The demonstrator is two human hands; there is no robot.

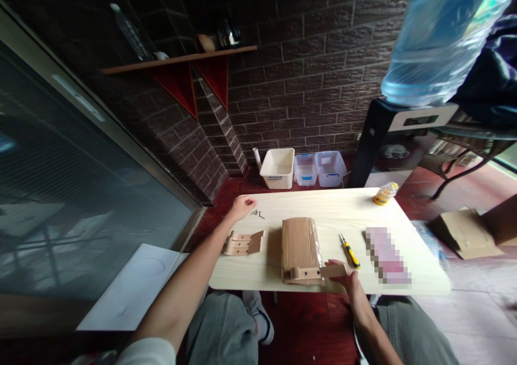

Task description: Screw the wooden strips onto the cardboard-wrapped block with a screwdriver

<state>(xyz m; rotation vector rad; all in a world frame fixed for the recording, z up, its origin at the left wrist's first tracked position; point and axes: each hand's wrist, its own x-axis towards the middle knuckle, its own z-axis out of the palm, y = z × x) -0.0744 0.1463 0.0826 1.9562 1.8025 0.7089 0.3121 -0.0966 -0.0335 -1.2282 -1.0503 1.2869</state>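
Observation:
My left hand [243, 206] is over the table's far left corner, its fingers pinched together. Whatever they hold, if anything, is too small to make out. Right beside it lies a small pile of dark screws [258, 213]. My right hand [343, 276], near the front edge, grips one end of a light wooden piece [333, 271]. Its other end, with dark holes, rests on the near end of a brown cardboard package [299, 244]. Similar wooden pieces with holes [242, 244] lie together at the left. A yellow and black screwdriver [350, 253] lies right of the package.
On the pale table [226, 279] are a pixelated pink rectangular item [388, 254] and a yellow-lidded clear container [385, 194]. Beyond it stand a cream bin [278, 155] and clear plastic boxes [330, 168]. A water dispenser [371, 139] is at the back right.

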